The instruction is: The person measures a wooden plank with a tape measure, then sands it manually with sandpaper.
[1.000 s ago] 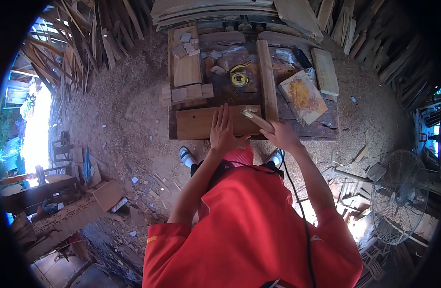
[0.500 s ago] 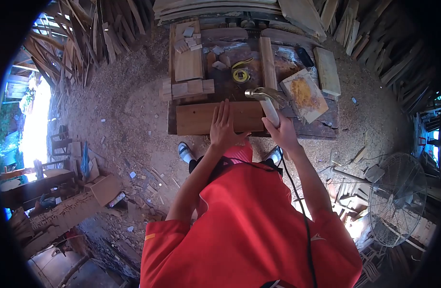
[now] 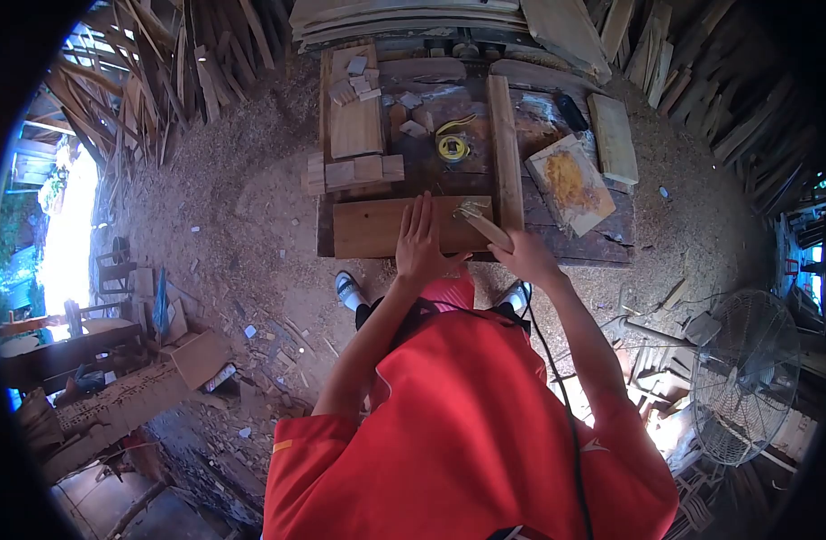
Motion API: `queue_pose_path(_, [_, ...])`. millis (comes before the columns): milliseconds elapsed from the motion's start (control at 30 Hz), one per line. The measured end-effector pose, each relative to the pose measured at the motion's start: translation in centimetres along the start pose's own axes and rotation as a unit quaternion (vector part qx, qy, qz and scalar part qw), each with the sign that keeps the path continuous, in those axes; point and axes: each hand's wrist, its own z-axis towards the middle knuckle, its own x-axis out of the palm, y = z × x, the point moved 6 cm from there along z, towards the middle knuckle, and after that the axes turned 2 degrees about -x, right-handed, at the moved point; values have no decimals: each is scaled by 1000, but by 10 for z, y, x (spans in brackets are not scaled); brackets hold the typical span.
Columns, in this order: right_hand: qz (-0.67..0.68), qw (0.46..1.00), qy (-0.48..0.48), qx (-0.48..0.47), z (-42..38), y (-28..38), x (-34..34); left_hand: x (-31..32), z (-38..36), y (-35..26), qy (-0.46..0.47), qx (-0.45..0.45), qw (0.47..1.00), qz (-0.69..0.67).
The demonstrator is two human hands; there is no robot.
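A flat reddish-brown board (image 3: 368,229) lies along the near edge of the workbench (image 3: 575,255). My left hand (image 3: 419,243) rests flat on the middle of this board, fingers extended. In my right hand (image 3: 526,256) is the handle of a hammer (image 3: 487,229), closed in the fingers. The hammer's head is over the right part of the board, slightly blurred; whether it touches the wood cannot be made out. Just behind the board lies a yellow tape measure (image 3: 452,148). A long upright-lying strip of wood (image 3: 507,153) runs away from me beside the hammer.
Small wood blocks (image 3: 367,168) and a plank (image 3: 355,130) lie at the bench's left. A stained board (image 3: 570,184), a pale plank (image 3: 614,138) and a black object (image 3: 570,110) lie at the right. A fan (image 3: 746,378) stands at the lower right; a cable (image 3: 557,369) hangs near my right arm.
The hammer has swung down and left, its head now lower over the board's right part. My right hand has dropped slightly. My left hand stays flat on the board.
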Motion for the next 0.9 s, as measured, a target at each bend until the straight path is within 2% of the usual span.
queue_pose_path(100, [75,986,-120,-93,-7,18,-26,-1,0,0,3,-3,1000,-5])
queue_pose_path(200, [240,958,-152,-41,-10,30,-25,2,-1,1,2,-10,1000,-6])
queue_pose_path(300, [111,992,-54,-12,2,-4,7,1,0,1,10,-9,1000,-5])
queue_pose_path(400, [35,998,-21,-46,-1,7,-4,1,0,1,5,-6,1000,1])
queue_pose_path(500, [154,973,-150,-88,-9,34,-29,2,-1,2,1,-6,1000,-1])
queue_pose_path(600, [210,967,-144,-17,-8,27,-22,0,0,2,-2,-13,1000,-12])
queue_pose_path(700, [-9,1000,-9,-8,5,-12,11,2,-2,2,0,-2,1000,6])
queue_pose_path(733, [2,1000,-3,7,4,-11,4,0,0,2,1,-2,1000,4])
queue_pose_path(833, [144,970,-176,-89,-8,17,-27,-1,-1,0,-1,-12,1000,-7])
queue_pose_path(900, [219,961,-165,-31,-9,15,-20,-2,1,0,-5,-13,1000,-10])
